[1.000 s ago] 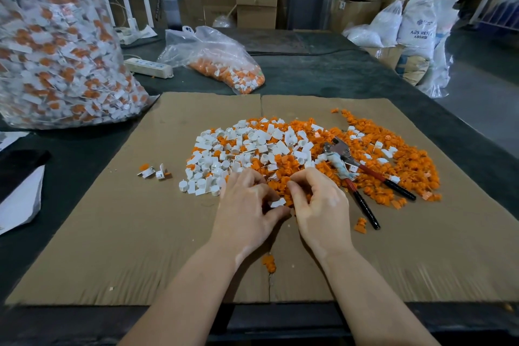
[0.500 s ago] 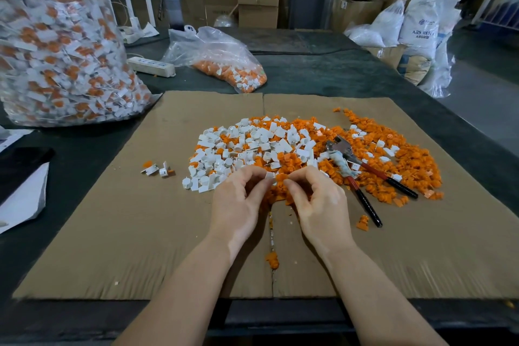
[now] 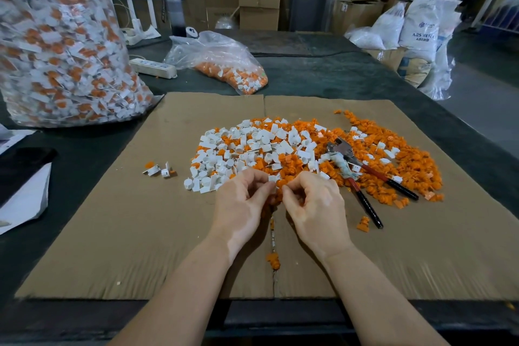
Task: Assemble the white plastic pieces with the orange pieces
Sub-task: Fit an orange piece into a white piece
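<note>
A heap of loose white plastic pieces [image 3: 241, 154] and orange pieces [image 3: 393, 154] lies on a cardboard sheet [image 3: 118, 233]. At the heap's near edge my left hand [image 3: 241, 205] pinches a small white piece [image 3: 272, 178] between thumb and fingers. My right hand [image 3: 314, 205] is close beside it, fingers curled, pinching an orange piece [image 3: 280, 183] against the white one. Three joined white-and-orange pieces [image 3: 160, 170] lie apart to the left. One orange piece [image 3: 273, 260] lies below my hands, another [image 3: 363, 224] to the right.
Red-handled pliers [image 3: 362, 174] lie on the orange pile's right. A big clear bag of assembled pieces [image 3: 56, 42] stands at the far left, a smaller bag [image 3: 224, 64] behind the cardboard, a power strip [image 3: 153, 67] between them. Papers [image 3: 22, 199] lie at the left edge.
Both hands have lifted slightly away from the cardboard toward the heap's edge. The white piece is now pressed against an orange one between the fingertips.
</note>
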